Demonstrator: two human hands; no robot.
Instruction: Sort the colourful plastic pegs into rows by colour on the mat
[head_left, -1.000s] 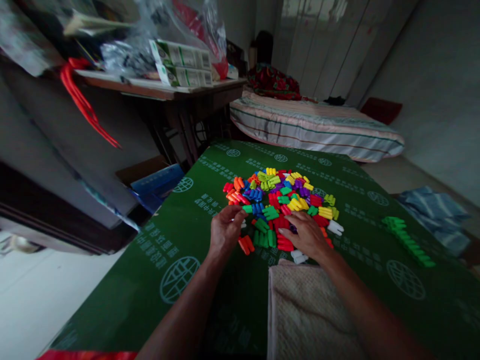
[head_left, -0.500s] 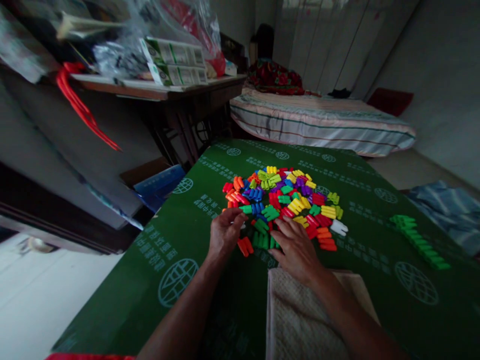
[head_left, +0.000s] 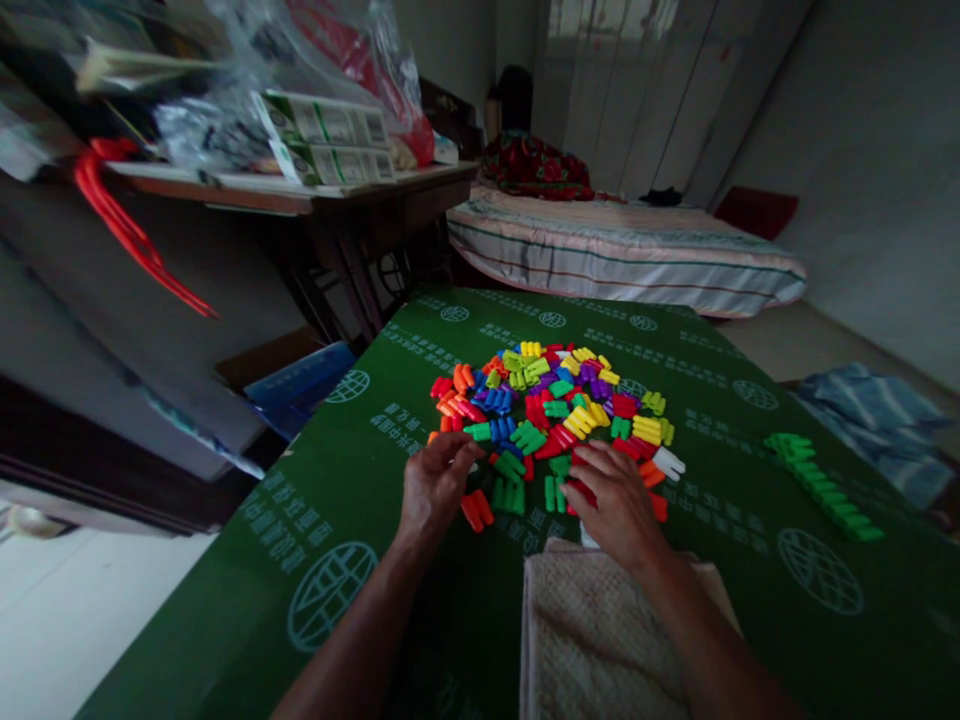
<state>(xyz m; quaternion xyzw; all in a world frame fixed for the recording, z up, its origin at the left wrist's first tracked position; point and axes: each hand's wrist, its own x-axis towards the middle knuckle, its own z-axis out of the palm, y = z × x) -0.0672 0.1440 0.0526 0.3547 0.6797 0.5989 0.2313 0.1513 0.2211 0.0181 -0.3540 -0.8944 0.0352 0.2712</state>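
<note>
A pile of colourful plastic building blocks (head_left: 578, 421) spreads over a green table (head_left: 420, 640). My left hand (head_left: 435, 485) is at the pile's near left edge, thumb and fingers pinched together. What they hold, if anything, is hidden. Beyond its fingertips lies a green block (head_left: 478, 432), and an orange block (head_left: 477, 510) is just to its right. My right hand (head_left: 619, 502) rests over the near right of the pile with fingers apart, covering some red blocks. A green block (head_left: 555, 494) lies left of its thumb. Something white (head_left: 588, 537) shows beneath that hand.
A folded beige cloth (head_left: 600, 630) lies at the table's near side, under my right forearm. To the right is a row of joined green blocks (head_left: 825, 488). A cluttered desk (head_left: 300, 200) stands at the left, and a bed (head_left: 622, 245) is behind the table.
My right hand has moved slightly right over the pile, uncovering green blocks by its thumb. My left hand stays pinched in about the same place. The whole view has shifted a little.
</note>
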